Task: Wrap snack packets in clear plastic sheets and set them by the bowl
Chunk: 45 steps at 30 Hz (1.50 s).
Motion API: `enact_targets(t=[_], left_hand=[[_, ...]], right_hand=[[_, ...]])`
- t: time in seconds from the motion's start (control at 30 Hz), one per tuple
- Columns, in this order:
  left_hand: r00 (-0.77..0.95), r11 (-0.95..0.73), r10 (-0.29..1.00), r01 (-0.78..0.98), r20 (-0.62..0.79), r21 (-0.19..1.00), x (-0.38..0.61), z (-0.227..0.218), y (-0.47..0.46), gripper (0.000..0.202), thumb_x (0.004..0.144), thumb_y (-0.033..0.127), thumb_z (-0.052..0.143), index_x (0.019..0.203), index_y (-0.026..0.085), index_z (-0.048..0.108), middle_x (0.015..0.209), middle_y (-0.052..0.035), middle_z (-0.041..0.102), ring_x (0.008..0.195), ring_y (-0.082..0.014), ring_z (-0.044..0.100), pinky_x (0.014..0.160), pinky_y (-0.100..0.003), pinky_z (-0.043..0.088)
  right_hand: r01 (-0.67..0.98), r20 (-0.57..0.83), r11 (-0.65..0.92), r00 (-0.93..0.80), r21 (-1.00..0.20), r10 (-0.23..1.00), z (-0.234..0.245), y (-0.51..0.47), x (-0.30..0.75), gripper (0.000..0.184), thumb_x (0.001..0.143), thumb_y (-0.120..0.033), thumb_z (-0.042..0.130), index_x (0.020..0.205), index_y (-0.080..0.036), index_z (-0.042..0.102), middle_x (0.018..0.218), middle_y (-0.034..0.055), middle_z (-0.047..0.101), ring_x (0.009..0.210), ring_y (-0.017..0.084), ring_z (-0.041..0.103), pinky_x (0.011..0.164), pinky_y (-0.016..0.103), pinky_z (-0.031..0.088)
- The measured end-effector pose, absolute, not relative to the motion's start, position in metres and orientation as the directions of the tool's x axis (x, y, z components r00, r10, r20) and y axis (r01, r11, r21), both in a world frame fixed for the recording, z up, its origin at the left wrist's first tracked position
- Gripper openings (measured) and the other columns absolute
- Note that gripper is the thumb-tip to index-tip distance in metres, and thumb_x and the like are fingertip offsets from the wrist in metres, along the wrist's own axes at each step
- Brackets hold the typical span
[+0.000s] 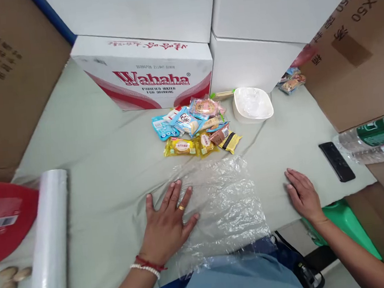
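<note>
A crinkled sheet of clear plastic film (229, 199) lies on the cloth-covered table in front of me, its near edge drooping over the table's front. My left hand (167, 223) rests flat on the left part of the film, fingers spread. Off to the right, my right hand (303, 194) lies on the cloth apart from the film, fingers stretched out and holding nothing. Beyond the film is a pile of wrapped snacks (186, 122), with yellow packets (181, 146) at its near side. A white plastic tub (252, 106) stands right of the pile.
A Wahaha water carton (148, 76) and white boxes (255, 61) stand behind. At left are a film roll (50, 243) and a red object (7, 220). A phone (337, 161) and plastic bottles (381, 132) lie right. A green basin (351, 228) sits below the edge.
</note>
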<state>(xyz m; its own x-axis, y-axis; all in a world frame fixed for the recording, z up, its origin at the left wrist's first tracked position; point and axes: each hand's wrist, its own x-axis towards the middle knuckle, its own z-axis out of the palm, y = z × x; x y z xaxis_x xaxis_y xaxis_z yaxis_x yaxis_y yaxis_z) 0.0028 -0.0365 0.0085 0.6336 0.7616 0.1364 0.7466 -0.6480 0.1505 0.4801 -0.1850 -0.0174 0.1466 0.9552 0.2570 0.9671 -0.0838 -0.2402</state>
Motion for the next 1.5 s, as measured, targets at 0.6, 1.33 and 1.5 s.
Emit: enact_targets(t=[0.6,1.33,1.5], left_hand=[[0.596,-0.594,0.802,0.789,0.039,0.159,0.008,0.009,-0.037,0.065,0.108,0.056,0.044,0.165,0.026,0.042,0.176,-0.0171,0.029,0.161,-0.0367,0.036,0.129,-0.075,0.001],[0.529,-0.503,0.849,0.819,-0.024,0.276,0.025,0.012,-0.060,0.072,0.108,0.059,0.038,0.169,0.022,0.032,0.178,-0.0172,0.022,0.164,-0.0376,0.028,0.127,-0.079,-0.006],[0.514,-0.487,0.858,0.828,-0.028,0.278,0.026,0.011,-0.059,0.072,0.109,0.059,0.036,0.169,0.021,0.032,0.178,-0.0174,0.024,0.164,-0.0372,0.029,0.127,-0.079,-0.005]], right_hand=[[0.847,0.196,0.227,-0.148,-0.481,0.969,0.075,0.095,0.355,0.048,0.095,-0.030,0.068,0.141,-0.017,0.064,0.150,0.0166,0.060,0.124,0.031,0.062,0.102,0.048,0.055],[0.281,-0.360,-0.428,0.262,-0.859,0.895,0.047,-0.098,0.330,0.040,0.085,-0.061,0.076,0.085,-0.023,0.062,0.067,-0.0008,0.065,0.058,0.017,0.062,0.057,0.030,0.054],[0.755,0.056,0.139,-0.134,-0.641,0.989,0.062,-0.087,0.336,0.034,0.095,-0.034,0.065,0.127,-0.022,0.068,0.134,0.0144,0.070,0.121,0.031,0.066,0.097,0.047,0.057]])
